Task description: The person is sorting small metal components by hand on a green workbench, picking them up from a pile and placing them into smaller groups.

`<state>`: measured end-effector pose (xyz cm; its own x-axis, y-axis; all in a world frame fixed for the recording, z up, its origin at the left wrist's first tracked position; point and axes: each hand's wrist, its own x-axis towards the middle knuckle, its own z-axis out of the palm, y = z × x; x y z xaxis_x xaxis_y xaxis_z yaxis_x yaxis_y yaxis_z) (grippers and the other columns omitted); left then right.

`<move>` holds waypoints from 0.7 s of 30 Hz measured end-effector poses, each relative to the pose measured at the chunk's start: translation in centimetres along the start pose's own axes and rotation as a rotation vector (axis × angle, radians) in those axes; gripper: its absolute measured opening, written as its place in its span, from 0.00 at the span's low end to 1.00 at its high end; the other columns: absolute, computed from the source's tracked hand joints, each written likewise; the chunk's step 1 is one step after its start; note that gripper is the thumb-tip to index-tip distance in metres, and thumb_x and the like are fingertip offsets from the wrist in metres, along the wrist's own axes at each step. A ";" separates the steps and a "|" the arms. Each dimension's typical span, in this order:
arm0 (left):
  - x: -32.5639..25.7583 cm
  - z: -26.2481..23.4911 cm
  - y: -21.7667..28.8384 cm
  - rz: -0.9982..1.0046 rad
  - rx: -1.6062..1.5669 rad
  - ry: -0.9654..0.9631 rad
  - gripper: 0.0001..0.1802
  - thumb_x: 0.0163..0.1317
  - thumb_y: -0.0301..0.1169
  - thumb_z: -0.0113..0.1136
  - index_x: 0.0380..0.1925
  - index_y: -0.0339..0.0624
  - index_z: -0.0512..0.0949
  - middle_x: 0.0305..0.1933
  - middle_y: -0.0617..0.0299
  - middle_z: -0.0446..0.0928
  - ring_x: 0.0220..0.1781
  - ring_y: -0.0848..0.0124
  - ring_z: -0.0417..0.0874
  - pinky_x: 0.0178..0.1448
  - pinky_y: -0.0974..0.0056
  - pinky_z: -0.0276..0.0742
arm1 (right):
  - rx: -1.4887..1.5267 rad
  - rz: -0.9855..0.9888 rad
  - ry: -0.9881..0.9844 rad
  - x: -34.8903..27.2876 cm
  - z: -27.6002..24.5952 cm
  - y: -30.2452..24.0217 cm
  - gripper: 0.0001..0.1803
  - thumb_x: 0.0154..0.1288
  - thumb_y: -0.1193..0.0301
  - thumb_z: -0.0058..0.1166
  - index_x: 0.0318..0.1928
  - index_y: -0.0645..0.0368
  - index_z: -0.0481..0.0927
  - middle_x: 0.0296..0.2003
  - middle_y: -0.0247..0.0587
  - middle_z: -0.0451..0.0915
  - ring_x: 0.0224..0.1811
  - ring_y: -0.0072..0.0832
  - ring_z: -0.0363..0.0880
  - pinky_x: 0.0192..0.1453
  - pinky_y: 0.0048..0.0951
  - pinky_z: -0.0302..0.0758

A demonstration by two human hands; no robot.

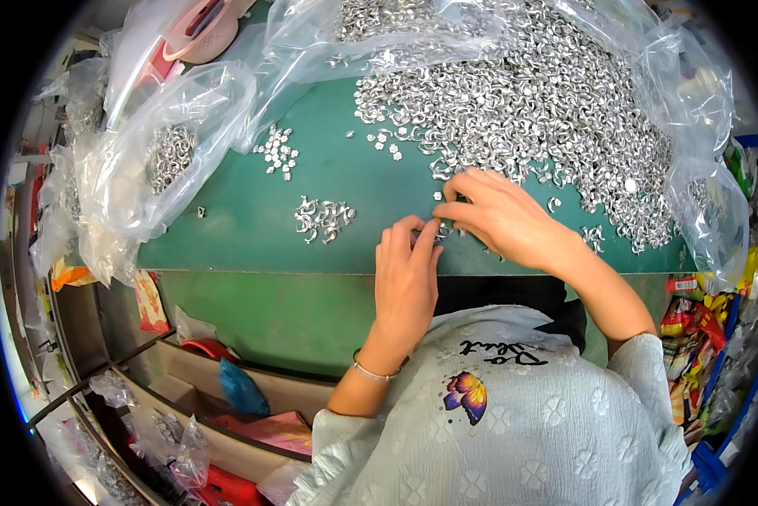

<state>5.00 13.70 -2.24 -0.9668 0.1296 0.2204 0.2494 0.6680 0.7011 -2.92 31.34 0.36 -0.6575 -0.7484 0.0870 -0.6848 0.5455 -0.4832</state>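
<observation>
Dark green, flat-topped counter [236, 240] spreads under both hands. Near its front edge, a small, shiny silver metal piece [442, 230] sits between the fingertips, partly hidden; I cannot tell which way its long axis runs. It lies at about 3 o'clock from the tips of the left hand [407, 268], whose thumb looks nearest, and at about 9 o'clock from the middle of the right hand [510, 221]. Both grips have their fingertips drawn in close around it, but I cannot tell which of them, if either, pinches it. At 9 to 10 o'clock from the hands lies a loose pile of curved silver metal pieces [324, 219]; farther, at 10 o'clock, a cluster of small, blocky silver pieces [278, 152]. A broad heap of curved silver metal parts [531, 110] fills 12 to 3 o'clock.
</observation>
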 end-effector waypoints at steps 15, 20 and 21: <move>0.8 1.5 1.3 0.018 -0.122 0.048 0.19 0.59 0.16 0.58 0.51 0.36 0.76 0.49 0.49 0.73 0.46 0.55 0.77 0.50 0.58 0.75 | 0.248 0.186 0.138 -2.9 -3.3 2.2 0.07 0.59 0.79 0.57 0.39 0.64 0.79 0.36 0.44 0.77 0.42 0.43 0.78 0.45 0.38 0.74; 1.0 2.9 1.3 0.147 -0.139 -0.059 0.19 0.58 0.14 0.56 0.51 0.36 0.76 0.48 0.49 0.74 0.47 0.53 0.76 0.51 0.58 0.74 | 0.162 0.301 0.037 -4.9 -4.4 1.3 0.08 0.59 0.78 0.58 0.40 0.65 0.79 0.34 0.46 0.77 0.42 0.45 0.77 0.45 0.39 0.74; 1.1 2.9 1.6 0.140 -0.153 -0.064 0.19 0.58 0.14 0.55 0.51 0.36 0.76 0.48 0.49 0.74 0.47 0.53 0.76 0.52 0.57 0.74 | 0.103 0.328 0.021 -5.2 -4.6 1.3 0.08 0.59 0.78 0.58 0.40 0.65 0.79 0.34 0.46 0.76 0.42 0.45 0.77 0.45 0.39 0.74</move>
<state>4.21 17.00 -2.87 -0.9223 0.2633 0.2827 0.3827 0.5219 0.7624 -1.85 37.68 3.29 -0.8443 -0.5312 -0.0705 -0.4013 0.7139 -0.5738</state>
